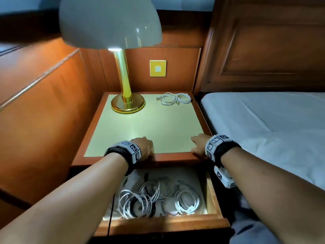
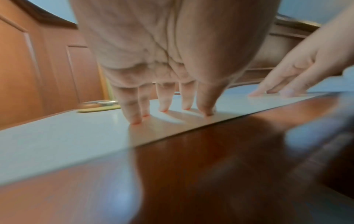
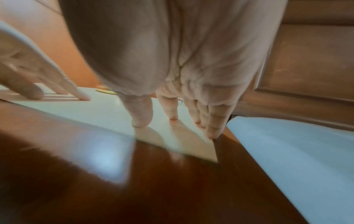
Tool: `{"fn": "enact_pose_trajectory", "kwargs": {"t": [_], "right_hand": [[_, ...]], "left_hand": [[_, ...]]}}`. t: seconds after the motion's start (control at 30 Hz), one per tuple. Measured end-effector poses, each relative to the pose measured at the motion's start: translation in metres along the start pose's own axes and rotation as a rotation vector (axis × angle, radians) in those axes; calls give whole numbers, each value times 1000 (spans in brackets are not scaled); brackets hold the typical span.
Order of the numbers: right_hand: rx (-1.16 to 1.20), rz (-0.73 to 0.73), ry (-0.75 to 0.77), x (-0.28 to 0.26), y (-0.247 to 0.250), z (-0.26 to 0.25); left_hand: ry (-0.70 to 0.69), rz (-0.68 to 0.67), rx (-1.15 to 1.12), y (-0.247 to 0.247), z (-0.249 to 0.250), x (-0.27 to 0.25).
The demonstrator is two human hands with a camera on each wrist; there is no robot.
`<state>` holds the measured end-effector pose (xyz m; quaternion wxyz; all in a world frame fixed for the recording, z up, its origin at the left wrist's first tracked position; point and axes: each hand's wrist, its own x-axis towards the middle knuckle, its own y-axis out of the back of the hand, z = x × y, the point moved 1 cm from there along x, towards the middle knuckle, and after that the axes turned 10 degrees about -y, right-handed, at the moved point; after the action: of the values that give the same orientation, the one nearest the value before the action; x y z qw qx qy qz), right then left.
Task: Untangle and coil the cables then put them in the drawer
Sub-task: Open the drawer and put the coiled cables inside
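My head camera looked forward and steeply down from above the nightstand (image 1: 149,124), taking in its whole pale top, the open drawer (image 1: 213,196) beneath and the bed (image 1: 263,117) on my right. My left wrist camera sat low, very near the front edge, facing along the left hand (image 2: 153,60) across the top, and my right wrist camera did likewise behind the right hand (image 3: 191,68). All three shared that front strip of the top, and each wrist view caught the other hand.

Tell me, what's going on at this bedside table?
A person is tidying cables. Both hands, left hand and right hand, rest with fingers spread on the nightstand top, holding nothing. Two coiled white cables lie at the back near the lamp. Below, the open drawer already holds several cables.
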<state>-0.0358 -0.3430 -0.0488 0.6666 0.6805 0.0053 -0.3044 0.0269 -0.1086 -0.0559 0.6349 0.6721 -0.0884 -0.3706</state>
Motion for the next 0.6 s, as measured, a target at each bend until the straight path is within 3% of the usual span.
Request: {"fn": "enact_pose_trajectory", "kwargs": {"t": [0.1, 0.2, 0.4, 0.5, 0.6], "right_hand": [[-21, 0, -51, 37, 7, -5], [0, 108, -60, 82, 29, -5], [220, 203, -52, 177, 54, -4], [276, 238, -26, 218, 61, -8], [258, 232, -26, 241, 73, -14]], "left_hand": [[39, 11, -16, 7, -5, 49], [29, 102, -85, 27, -9, 91], [96, 195, -217, 62, -39, 206], [59, 205, -62, 86, -50, 249], [56, 111, 101, 104, -52, 277]]}}
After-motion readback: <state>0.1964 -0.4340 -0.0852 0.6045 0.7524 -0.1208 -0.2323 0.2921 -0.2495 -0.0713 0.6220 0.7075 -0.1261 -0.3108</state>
